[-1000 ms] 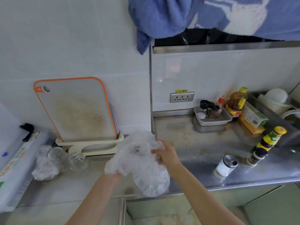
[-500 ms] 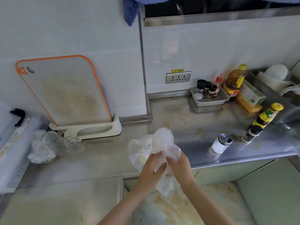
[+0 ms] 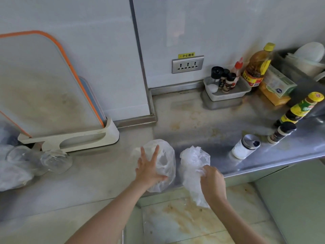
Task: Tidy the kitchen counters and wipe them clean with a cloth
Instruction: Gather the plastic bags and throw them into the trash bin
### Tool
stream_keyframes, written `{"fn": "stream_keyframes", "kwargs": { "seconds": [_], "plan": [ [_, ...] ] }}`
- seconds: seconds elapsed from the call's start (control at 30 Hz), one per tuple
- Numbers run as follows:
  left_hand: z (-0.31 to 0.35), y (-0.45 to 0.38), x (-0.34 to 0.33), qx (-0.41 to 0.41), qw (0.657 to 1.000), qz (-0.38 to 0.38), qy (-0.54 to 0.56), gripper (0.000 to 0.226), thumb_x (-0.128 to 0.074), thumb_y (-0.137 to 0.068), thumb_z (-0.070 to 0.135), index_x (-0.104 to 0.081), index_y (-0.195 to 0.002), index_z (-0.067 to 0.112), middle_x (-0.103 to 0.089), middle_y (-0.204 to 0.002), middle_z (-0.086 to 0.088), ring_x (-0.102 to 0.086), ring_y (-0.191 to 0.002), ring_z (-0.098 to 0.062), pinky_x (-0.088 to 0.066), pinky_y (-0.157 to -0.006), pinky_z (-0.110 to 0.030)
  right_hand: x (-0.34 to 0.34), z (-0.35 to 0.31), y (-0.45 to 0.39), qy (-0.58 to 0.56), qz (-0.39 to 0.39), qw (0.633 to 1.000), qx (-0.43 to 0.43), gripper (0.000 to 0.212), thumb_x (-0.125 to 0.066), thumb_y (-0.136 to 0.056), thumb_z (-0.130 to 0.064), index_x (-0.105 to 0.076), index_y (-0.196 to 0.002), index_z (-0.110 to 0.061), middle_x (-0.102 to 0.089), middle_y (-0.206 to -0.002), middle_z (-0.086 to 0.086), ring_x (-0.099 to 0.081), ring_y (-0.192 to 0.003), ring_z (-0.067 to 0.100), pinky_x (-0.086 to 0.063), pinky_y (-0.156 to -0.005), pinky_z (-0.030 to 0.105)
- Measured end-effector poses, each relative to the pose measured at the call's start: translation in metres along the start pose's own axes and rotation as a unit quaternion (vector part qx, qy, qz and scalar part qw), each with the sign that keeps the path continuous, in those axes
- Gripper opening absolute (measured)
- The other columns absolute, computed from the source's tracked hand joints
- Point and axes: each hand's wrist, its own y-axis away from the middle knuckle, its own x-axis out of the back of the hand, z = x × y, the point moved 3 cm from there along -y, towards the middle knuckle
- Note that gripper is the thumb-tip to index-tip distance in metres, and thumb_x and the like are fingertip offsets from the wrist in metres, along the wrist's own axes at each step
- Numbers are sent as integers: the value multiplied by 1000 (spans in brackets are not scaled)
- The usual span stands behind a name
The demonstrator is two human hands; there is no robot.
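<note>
The steel counter runs from the wall to a front edge that slants up toward the right; both hands work right at that edge, above the stained floor. Behind them the middle of the counter is bare, stained metal back to the wall socket.

The left hand lies flat with fingers spread and straight, pressing on a rounded clear plastic bag that sits on the counter with its lower end at the front edge. Its forearm reaches in from the lower left. Just beside it, the right hand has its fingers curled round a crumpled plastic bag, gripping it near the middle; the upper part of this bag stands over the counter and the lower tail hangs past the edge.

To the right, near the edge, stands a white shaker jar, then a dark-capped spice jar and a yellow-capped sauce bottle. Against the back wall a white basket holds small bottles, with an oil bottle beside it. On the left, an orange-rimmed cutting board stands upright in a white rack, and more clear plastic wrappings lie in front of it.
</note>
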Motion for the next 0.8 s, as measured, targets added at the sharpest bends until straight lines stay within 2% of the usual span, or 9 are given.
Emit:
{"fn": "stream_keyframes", "kwargs": {
  "seconds": [0.17,0.27,0.33,0.4,0.47,0.6,0.63,0.7,0.8],
  "plan": [
    [10,-7,6,-49,996,12,-77,67,-54,-86,14,-21,-140,37,21,-152,-11,-31,-129,-41,-44,-95,-43,-4,0,-2,-3,-15,1000,-16,20,-41,-78,11,-56,-77,-3,-52,-76,4,-45,-58,16,-28,-44,18],
    [18,-7,21,-79,995,16,-62,52,-42,-84,2,-43,-129,29,8,-154,-10,-46,-120,-38,-45,-87,-36,8,-2,1,-22,-1,999,-31,24,-40,-77,12,-47,-67,-9,-51,-83,7,-41,-55,13,-24,-45,20],
    [29,-4,33,-118,992,34,-37,38,-39,-85,2,-54,-116,17,-13,-153,-5,-51,-115,-32,-41,-84,-31,24,-3,4,-46,18,998,-42,27,-41,-75,12,-39,-65,-13,-48,-88,5,-39,-55,9,-23,-45,21],
    [49,5,44,-153,986,60,8,25,-40,-83,1,-61,-96,8,-47,-134,-3,-56,-105,-26,-39,-79,-26,42,-3,6,-63,26,997,-30,24,-43,-74,12,-42,-71,-12,-50,-95,7,-42,-59,10,-27,-47,19],
    [77,18,48,-178,980,81,44,22,-42,-79,-1,-63,-80,7,-64,-103,-6,-58,-87,-21,-40,-70,-23,64,-1,11,-59,23,998,-13,26,-45,-72,13,-46,-71,-13,-56,-101,9,-46,-66,10,-34,-50,15],
    [150,56,33,-248,963,25,97,9,-51,-81,10,-53,-73,8,-47,-84,4,-49,-82,-15,-31,-63,-16,123,12,41,-33,23,999,11,9,-56,-81,0,-64,-79,-3,-60,-92,7,-55,-96,20,-37,-67,12],
    [170,68,24,-269,959,-4,94,10,-57,-81,17,-49,-77,12,-41,-87,6,-46,-82,-12,-30,-68,-17,139,19,52,-41,36,998,5,8,-61,-84,-10,-66,-83,-3,-58,-91,4,-54,-94,16,-37,-68,13],
    [206,91,2,-310,946,-50,83,27,-69,-72,31,-44,-78,22,-34,-89,11,-44,-81,-7,-35,-75,-20,168,45,74,-67,80,994,-35,21,-66,-83,-29,-57,-70,-15,-53,-83,-3,-49,-75,10,-38,-58,16],
    [252,126,-36,-370,921,-91,79,25,-62,-66,23,-38,-72,28,-32,-92,8,-50,-87,-20,-50,-85,-38,208,103,112,-75,149,978,-125,44,-63,-82,-36,-35,-53,-18,-43,-66,-3,-42,-61,17,-28,-46,21]
  ]
}}
